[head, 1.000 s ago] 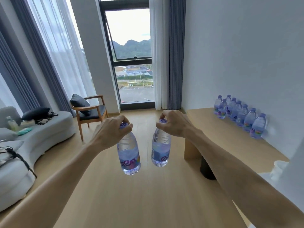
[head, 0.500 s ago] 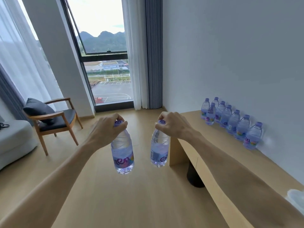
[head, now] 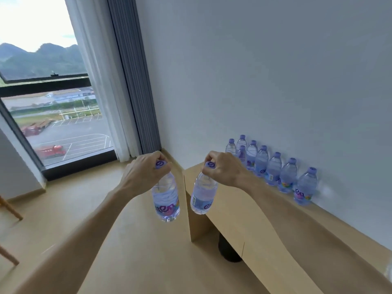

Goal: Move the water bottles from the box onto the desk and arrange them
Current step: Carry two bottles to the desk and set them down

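Carry phase: left hand [head: 144, 175] and right hand [head: 224, 170] each grip a bottle by its cap; lower upright onto tabletop [head: 250, 211], extending the row [head: 273, 170].

White wall [head: 265, 71], wood floor [head: 95, 209] — curtained window [head: 53, 115]

The view swings toward 3 o'clock: the sofa and most of the chair [head: 8, 211] drop out at 9 o'clock. The tabletop [head: 265, 211] and its bottle row [head: 273, 168] loom nearer, and the right bottle [head: 202, 195] now hangs over the tabletop's end.
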Action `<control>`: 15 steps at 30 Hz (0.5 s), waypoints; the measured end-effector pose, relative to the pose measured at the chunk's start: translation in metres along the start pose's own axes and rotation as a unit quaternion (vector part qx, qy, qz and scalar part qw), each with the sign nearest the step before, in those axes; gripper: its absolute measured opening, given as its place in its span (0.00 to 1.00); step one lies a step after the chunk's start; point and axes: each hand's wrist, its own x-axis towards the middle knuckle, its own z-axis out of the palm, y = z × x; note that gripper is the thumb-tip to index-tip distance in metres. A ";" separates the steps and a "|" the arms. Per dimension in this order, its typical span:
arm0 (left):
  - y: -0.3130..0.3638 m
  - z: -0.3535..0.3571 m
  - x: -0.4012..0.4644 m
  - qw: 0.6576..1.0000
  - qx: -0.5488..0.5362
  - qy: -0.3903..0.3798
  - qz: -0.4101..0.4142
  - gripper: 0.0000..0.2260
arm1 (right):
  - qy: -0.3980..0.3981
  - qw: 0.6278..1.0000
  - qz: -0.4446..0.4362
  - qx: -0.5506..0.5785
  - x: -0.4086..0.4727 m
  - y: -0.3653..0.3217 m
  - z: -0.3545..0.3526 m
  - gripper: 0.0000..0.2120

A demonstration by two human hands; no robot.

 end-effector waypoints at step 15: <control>0.062 0.173 0.206 0.978 -0.100 -0.143 0.115 0.06 | 0.065 0.975 0.211 -0.005 0.074 0.192 -0.023 0.08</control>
